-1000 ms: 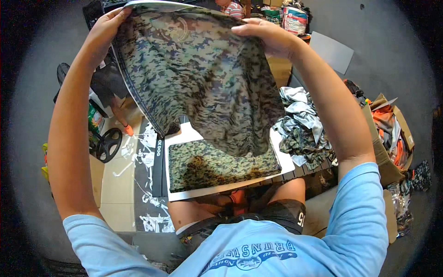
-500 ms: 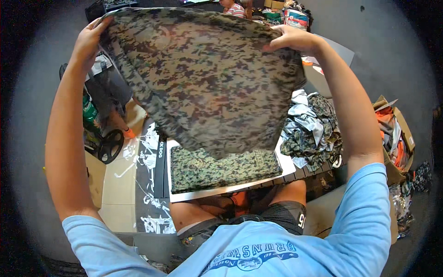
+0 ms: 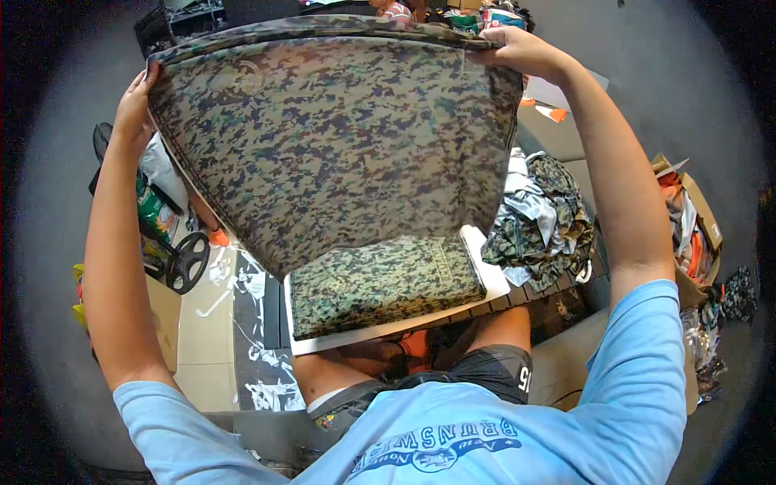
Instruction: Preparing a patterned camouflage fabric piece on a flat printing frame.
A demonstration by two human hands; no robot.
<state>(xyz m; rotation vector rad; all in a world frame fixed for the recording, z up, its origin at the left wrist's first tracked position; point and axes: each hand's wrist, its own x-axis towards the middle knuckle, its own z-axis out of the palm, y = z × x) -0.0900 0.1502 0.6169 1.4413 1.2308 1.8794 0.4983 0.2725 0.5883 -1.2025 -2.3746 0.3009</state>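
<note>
A wide piece of camouflage fabric point(image 3: 339, 145) is stretched between my raised hands. My left hand point(image 3: 137, 109) pinches its upper left corner, the thumb on top. At the upper right corner my right hand point(image 3: 517, 52) grips the edge, some of its fingers hidden behind the cloth. The far edge is doubled into a band, and the near edge hangs down. Beneath it, a flat stack of matching camouflage fabric point(image 3: 384, 291) lies on a white board point(image 3: 493, 283), its far part covered by the held piece.
A crumpled heap of camouflage and white cloth point(image 3: 541, 222) lies right of the stack. Farther right stands a cardboard box point(image 3: 703, 218) with orange and grey cloth. A black wheel point(image 3: 191, 255) and white scraps point(image 3: 271, 392) are at the left. A person point(image 3: 394, 10) sits at the back.
My left hand has come down and slightly left, and the fabric now hangs flatter and tauter. My right hand has risen a little. More of the stack's upper surface shows.
</note>
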